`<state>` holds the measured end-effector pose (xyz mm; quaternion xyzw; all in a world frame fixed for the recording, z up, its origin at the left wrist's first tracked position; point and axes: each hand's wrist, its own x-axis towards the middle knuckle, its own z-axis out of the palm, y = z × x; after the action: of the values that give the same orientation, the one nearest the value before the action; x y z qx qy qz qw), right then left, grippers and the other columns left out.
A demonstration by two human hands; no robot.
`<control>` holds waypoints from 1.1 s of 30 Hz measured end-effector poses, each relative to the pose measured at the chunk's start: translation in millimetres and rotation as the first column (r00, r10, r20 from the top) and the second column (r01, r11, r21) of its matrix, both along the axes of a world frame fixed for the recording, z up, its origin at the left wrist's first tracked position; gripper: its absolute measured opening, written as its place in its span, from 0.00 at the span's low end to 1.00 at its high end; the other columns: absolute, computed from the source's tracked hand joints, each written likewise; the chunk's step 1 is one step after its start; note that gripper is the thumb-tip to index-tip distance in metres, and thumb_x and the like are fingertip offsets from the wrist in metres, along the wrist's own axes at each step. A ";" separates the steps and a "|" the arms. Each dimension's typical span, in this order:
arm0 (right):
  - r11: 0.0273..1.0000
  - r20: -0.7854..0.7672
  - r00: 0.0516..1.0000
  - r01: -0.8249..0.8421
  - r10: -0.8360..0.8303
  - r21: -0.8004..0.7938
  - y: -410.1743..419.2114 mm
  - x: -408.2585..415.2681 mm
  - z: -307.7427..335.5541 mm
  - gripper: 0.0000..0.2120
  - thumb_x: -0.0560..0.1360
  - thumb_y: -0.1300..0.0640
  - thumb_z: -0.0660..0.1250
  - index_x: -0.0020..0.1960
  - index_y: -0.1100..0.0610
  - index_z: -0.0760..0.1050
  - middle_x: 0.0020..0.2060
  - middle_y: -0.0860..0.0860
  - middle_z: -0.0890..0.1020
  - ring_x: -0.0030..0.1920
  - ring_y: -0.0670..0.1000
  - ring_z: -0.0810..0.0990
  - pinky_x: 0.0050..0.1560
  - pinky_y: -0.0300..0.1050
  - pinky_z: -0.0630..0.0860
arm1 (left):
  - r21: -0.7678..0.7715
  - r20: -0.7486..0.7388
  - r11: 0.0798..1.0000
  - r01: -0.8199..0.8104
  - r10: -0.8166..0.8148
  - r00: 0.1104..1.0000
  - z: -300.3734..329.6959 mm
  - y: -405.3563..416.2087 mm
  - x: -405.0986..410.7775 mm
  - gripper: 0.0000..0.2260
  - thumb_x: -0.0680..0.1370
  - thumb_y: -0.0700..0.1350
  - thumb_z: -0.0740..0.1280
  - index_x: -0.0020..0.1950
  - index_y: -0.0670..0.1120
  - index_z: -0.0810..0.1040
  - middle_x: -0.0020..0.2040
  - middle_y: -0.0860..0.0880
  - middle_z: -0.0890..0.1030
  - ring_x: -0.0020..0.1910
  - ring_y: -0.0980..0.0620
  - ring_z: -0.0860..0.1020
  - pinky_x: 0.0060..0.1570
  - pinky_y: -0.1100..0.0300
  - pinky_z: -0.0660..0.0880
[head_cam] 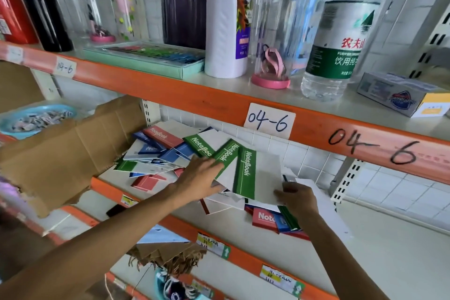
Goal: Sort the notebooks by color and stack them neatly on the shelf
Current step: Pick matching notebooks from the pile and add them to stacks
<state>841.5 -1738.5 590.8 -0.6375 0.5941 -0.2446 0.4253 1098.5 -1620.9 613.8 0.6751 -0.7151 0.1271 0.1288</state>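
While green notebooks [244,173] fan out mid-shelf [379,234], I gather them.
My left hand [199,179] presses flat on them; my right hand [298,198] pinches their near edge. Next, square them together.

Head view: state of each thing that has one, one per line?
green notebooks: three fanned out, unstacked
mixed notebook pile: red, blue, green jumbled
red notebook: flat, under others
left hand: fingers straight, resting on the fan
right hand: gripping the fan's lower edge
cardboard box: open, flaps torn
water bottle: upright
pink-lidded bottle: upright, lid on
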 end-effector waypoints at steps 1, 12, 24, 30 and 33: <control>1.000 0.015 1.000 -0.013 0.013 0.002 2.2 3.8 1.0 0.15 0.76 0.57 0.74 0.62 0.57 0.80 0.54 0.53 0.84 0.40 0.46 0.80 0.37 0.39 0.76 | -0.007 -0.048 1.000 0.021 -0.021 0.999 -0.7 0.5 4.5 0.21 0.70 0.50 0.75 0.61 0.45 0.78 0.55 0.50 0.81 0.53 0.51 0.79 0.57 0.53 0.73; 0.999 -0.059 0.998 -0.011 0.008 -0.042 28.8 61.2 -1.8 0.09 0.77 0.52 0.71 0.55 0.54 0.81 0.46 0.53 0.85 0.36 0.47 0.82 0.32 0.35 0.75 | -0.053 -0.242 0.959 0.280 -0.284 0.928 8.6 10.6 36.5 0.22 0.69 0.37 0.75 0.62 0.42 0.77 0.63 0.45 0.77 0.27 0.66 0.64 0.32 0.74 0.71; 0.957 0.294 0.956 -0.074 -0.013 0.282 38.2 39.1 12.4 0.11 0.82 0.57 0.65 0.47 0.64 0.79 0.43 0.62 0.84 0.37 0.57 0.83 0.33 0.43 0.81 | -0.196 -0.155 0.853 0.484 -0.514 0.843 6.6 23.1 23.1 0.08 0.70 0.44 0.75 0.47 0.45 0.81 0.45 0.50 0.81 0.43 0.54 0.77 0.42 0.59 0.79; 0.996 0.186 0.981 0.050 -0.062 0.072 2.1 21.7 26.2 0.07 0.82 0.55 0.64 0.47 0.55 0.78 0.50 0.62 0.83 0.48 0.59 0.82 0.49 0.56 0.83 | -0.065 -0.143 0.934 0.350 -0.356 0.923 10.2 9.3 38.8 0.16 0.73 0.49 0.73 0.58 0.47 0.79 0.52 0.51 0.81 0.49 0.54 0.79 0.50 0.56 0.79; 0.995 0.223 0.970 0.079 -0.092 0.065 -12.5 12.7 33.1 0.07 0.82 0.56 0.64 0.48 0.58 0.78 0.52 0.64 0.81 0.47 0.58 0.81 0.40 0.48 0.80 | 0.000 -0.112 0.961 0.275 -0.274 0.955 11.7 -4.7 42.4 0.17 0.74 0.48 0.71 0.63 0.48 0.78 0.55 0.51 0.81 0.51 0.53 0.79 0.53 0.55 0.78</control>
<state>854.2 -1751.0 623.9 -0.5672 0.5755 -0.3168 0.4967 1140.9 -1625.6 625.5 0.5763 -0.7946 0.0647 0.1794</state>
